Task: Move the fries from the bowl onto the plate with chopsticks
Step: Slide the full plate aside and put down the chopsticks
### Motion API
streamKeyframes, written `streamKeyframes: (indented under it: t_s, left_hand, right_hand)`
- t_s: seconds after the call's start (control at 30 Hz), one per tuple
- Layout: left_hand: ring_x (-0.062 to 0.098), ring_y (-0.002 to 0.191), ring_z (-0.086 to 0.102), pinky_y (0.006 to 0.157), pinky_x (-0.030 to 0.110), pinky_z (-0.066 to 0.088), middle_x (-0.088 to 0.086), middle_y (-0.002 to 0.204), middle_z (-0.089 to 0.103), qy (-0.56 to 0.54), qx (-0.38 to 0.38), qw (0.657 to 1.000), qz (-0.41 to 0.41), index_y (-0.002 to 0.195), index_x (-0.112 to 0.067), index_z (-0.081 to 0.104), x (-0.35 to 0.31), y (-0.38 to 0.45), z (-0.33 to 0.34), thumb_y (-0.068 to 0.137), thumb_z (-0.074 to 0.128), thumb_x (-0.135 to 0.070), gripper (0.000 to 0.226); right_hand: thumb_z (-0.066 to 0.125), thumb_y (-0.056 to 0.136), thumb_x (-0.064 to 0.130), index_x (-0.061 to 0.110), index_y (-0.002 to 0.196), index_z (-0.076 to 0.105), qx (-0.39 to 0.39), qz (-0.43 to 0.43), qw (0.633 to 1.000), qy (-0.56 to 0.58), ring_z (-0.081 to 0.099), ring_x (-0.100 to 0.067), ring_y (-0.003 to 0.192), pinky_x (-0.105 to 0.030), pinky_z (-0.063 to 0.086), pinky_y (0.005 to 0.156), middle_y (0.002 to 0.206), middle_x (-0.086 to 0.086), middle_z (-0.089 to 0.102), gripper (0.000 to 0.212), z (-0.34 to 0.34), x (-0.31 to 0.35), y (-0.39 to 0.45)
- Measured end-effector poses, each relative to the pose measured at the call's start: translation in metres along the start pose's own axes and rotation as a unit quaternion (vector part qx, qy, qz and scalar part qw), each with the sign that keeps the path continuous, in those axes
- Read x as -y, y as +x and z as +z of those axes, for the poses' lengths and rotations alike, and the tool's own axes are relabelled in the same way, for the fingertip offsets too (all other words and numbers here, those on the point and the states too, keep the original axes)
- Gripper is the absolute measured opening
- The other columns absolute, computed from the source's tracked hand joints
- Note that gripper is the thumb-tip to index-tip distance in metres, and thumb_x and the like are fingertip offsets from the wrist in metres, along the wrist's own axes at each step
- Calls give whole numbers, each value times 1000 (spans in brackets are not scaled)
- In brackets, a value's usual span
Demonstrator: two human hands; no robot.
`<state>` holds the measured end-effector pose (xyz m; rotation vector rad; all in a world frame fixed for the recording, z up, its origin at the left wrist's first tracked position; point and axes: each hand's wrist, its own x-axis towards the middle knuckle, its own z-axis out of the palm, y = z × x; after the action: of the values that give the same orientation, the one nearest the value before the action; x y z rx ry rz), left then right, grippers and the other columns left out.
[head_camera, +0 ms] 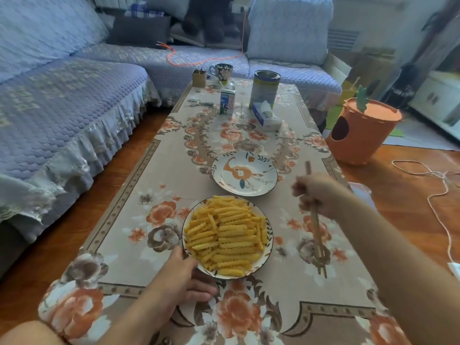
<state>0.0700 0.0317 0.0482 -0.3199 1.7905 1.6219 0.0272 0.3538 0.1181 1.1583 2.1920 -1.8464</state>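
Yellow crinkle-cut fries (227, 235) are heaped in a patterned bowl (269, 241) at the near middle of the desk (119, 257), which is covered by a beige cloth with orange and brown flowers. All of the fries are seen inside the bowl; none lie on the plate (267, 179). The plate, white with an orange bird-like motif and a dark rim, is set just beyond the bowl, close to it but apart.

The left hand (179, 280) is placed at the bowl's near-left edge: the thumb is laid on the rim and the fingers are curled beneath the near side, so the bowl is held.

The right hand (317, 194) is raised to the right of the bowl, with its fingers curled round a pair of wooden chopsticks (316, 230). The sticks are held steeply, upper ends rising above the hand, tips pointed down over the cloth just right of the bowl. The tips are seen close together with nothing between them; the hand and sticks are somewhat blurred.

At the far end of the desk are noted a tall tin (264, 89), a tissue box (265, 117) just in front of it, a small carton (227, 100), a patterned mug (221, 70) and a small brown box (199, 77). A sofa (62, 95) with a blue quilted cover runs along the left and far side. An orange carrot-shaped bin (361, 130) stands on the wooden floor to the right.
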Motion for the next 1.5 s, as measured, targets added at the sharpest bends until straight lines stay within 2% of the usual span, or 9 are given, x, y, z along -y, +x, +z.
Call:
streamKeyframes:
  t_s: [0.2, 0.4, 0.57, 0.7, 0.87, 1.0, 1.33, 1.43, 1.5]
  left_hand:
    - [42, 77, 76, 68, 46, 64, 20, 104, 74, -23, -38, 999, 12, 127, -25, 48, 0, 8, 2, 109, 44, -24, 19]
    - [39, 82, 77, 68, 46, 64, 13, 111, 75, -8, -78, 997, 15, 121, -31, 56, 0, 10, -41, 109, 40, -23, 21]
    - [36, 86, 77, 65, 44, 63, 7, 110, 77, -8, -97, 994, 44, 121, -29, 59, -16, 26, -60, 110, 42, -22, 22]
    - [34, 80, 77, 59, 37, 62, 9, 111, 75, 9, -92, 994, 61, 123, -21, 60, -44, 63, -63, 111, 39, -19, 25]
    - [31, 86, 77, 60, 34, 62, 1, 116, 73, 23, -65, 995, 72, 121, -25, 63, -73, 99, -49, 110, 40, -21, 26]
    - [32, 90, 76, 57, 33, 61, 5, 115, 74, 36, -64, 995, 71, 121, -24, 62, -85, 109, -42, 110, 39, -21, 25]
    - [32, 88, 76, 78, 40, 60, 12, 95, 79, 0, -74, 992, 104, 117, -20, 64, -70, 99, -44, 106, 46, -19, 21]
    - [25, 61, 65, 55, 33, 44, 5, 75, 71, 20, -138, 975, 171, 107, -14, 59, -46, 83, -48, 105, 39, -12, 21]
    - [21, 77, 64, 66, 33, 48, -1, 91, 69, 184, -212, 927, 249, 113, -24, 62, -23, 71, -56, 104, 44, -12, 23]
  right_hand:
    - [35, 107, 7, 2, 118, 52, 35, 64, 996, -51, 48, -15, 45, -19, 32, 32, 73, -16, 69, 21, 56, -12, 64]
    - [23, 100, -3, 4, 108, 54, -7, 65, 998, -15, 65, -20, 51, -17, 27, 28, 82, -18, 68, 33, 66, -19, 84]
    - [28, 100, -2, 1, 102, 56, -26, 105, 994, -22, 40, -12, 30, -20, 33, 35, 79, -20, 71, 29, 30, -40, 66]
    - [29, 103, 0, 0, 103, 55, -36, 132, 991, -1, 53, -13, 30, -16, 30, 31, 85, -25, 72, 26, -7, -65, 42]
    - [33, 104, 0, 2, 99, 51, -50, 135, 989, 15, 33, -10, 25, -18, 30, 32, 82, -26, 70, 20, -25, -79, 28]
    - [31, 105, 0, 2, 99, 55, -60, 125, 990, 30, 37, -8, 24, -20, 34, 34, 84, -26, 72, 24, -11, -73, 25]
    - [40, 110, 25, 1, 100, 55, -56, 150, 980, 120, 35, -9, 32, -19, 34, 30, 64, -11, 57, 30, -18, -69, 6]
    - [35, 110, 25, 0, 89, 59, -26, 67, 961, 268, 39, -11, 40, -25, 44, 40, 62, -6, 48, 40, -19, -50, -36]
    - [39, 108, 25, 1, 88, 68, -68, -73, 960, 260, 58, -20, 59, -32, 56, 61, 70, -12, 61, 43, -14, -36, -67]
